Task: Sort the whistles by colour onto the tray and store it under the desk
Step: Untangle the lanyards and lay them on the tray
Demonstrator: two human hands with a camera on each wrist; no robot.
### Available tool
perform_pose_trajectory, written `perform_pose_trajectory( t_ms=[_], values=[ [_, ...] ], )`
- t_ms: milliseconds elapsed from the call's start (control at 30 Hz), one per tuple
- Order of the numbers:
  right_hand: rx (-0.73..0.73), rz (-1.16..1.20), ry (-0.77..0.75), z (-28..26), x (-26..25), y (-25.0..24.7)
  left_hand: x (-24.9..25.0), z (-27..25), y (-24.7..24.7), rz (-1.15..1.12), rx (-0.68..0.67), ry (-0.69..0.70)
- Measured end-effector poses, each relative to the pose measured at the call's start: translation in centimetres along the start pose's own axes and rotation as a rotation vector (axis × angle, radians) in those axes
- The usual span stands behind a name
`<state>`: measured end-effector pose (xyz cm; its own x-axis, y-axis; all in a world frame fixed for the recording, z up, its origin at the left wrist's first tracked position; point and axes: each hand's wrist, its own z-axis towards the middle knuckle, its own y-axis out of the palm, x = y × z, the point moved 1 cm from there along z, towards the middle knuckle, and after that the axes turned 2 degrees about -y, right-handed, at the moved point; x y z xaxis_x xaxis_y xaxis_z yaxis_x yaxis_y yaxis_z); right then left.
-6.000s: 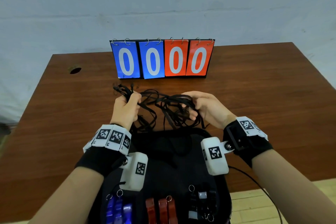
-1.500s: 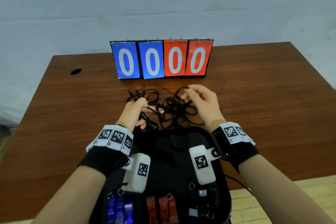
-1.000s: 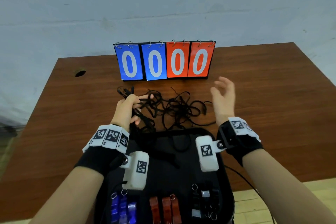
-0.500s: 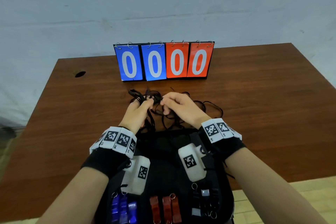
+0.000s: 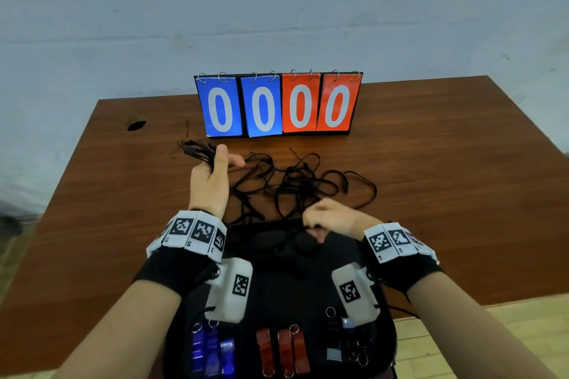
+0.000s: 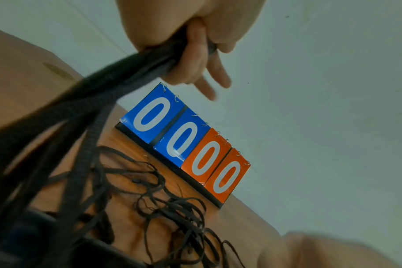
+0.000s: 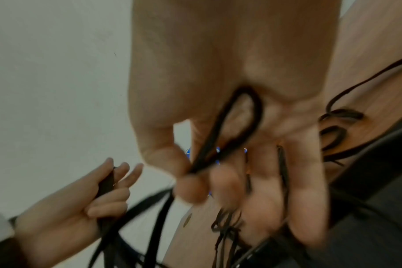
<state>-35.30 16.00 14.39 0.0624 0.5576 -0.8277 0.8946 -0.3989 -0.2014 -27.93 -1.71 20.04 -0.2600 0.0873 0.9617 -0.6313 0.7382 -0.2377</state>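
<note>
A black tray [image 5: 386, 338] lies at the desk's near edge. It holds blue whistles [image 5: 211, 351] on the left, red whistles [image 5: 283, 351] in the middle and black whistles [image 5: 348, 344] on the right. Beyond the tray a tangle of black lanyards [image 5: 295, 188] is spread on the desk. My left hand [image 5: 220, 160] grips a bundle of these lanyards [image 6: 99, 101], raised at the tangle's left end. At the tray's far edge my right hand [image 5: 320, 224] pinches a loop of lanyard cord [image 7: 241, 117] between thumb and fingers.
A flip scoreboard [image 5: 278, 104] reading 0000, two blue and two orange cards, stands at the back of the brown desk [image 5: 446, 194]. A cable hole [image 5: 136, 125] is at the back left. The wall rises right behind the desk.
Half a second ago both hands met over the tangle. My left hand has since drawn its bundle up and to the left, and my right hand has pulled back to the tray with one cord.
</note>
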Motion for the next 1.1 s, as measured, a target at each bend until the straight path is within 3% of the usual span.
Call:
perform_pose_trajectory(
  t_ms=[100, 267, 400, 467, 567, 667, 833, 900, 1033, 1100],
  values=[
    [-0.243, -0.187, 0.094, -0.5, -0.4, 1.3, -0.6, 0.1, 0.2, -0.102, -0.099, -0.057],
    [-0.226, -0.327, 0.105, 0.1, -1.0, 2.5, -0.9, 0.0, -0.2, -0.224, -0.172, -0.154],
    [-0.320, -0.421, 0.178, 1.2, -0.6, 4.0, -1.8, 0.7, -2.0, -0.268, -0.148, -0.156],
    [-0.239, -0.417, 0.166, 2.0, -0.5, 4.3, -2.5, 1.1, -2.9, -0.253, -0.118, -0.117],
    [0.047, -0.319, 0.049, 3.4, -1.1, 3.8, -3.4, 1.5, -3.3, -0.237, -0.090, -0.106],
    [0.271, -0.272, -0.009, 5.2, -2.4, 2.8, -4.1, 1.7, -3.3, -0.237, -0.078, -0.153],
    [0.559, -0.396, -0.039, 9.5, -5.0, 0.5, -5.3, 3.0, -3.4, -0.220, -0.102, -0.249],
    [0.578, -0.509, 0.000, 12.1, -5.7, 0.0, -5.9, 3.5, -3.6, -0.200, -0.127, -0.274],
    [0.484, -0.891, 0.137, 16.3, -5.6, -0.2, -7.3, 4.4, -3.9, -0.165, -0.142, -0.295],
    [0.467, -0.925, 0.213, 17.4, -4.7, -0.4, -7.9, 4.8, -4.0, -0.153, -0.145, -0.302]
  ],
)
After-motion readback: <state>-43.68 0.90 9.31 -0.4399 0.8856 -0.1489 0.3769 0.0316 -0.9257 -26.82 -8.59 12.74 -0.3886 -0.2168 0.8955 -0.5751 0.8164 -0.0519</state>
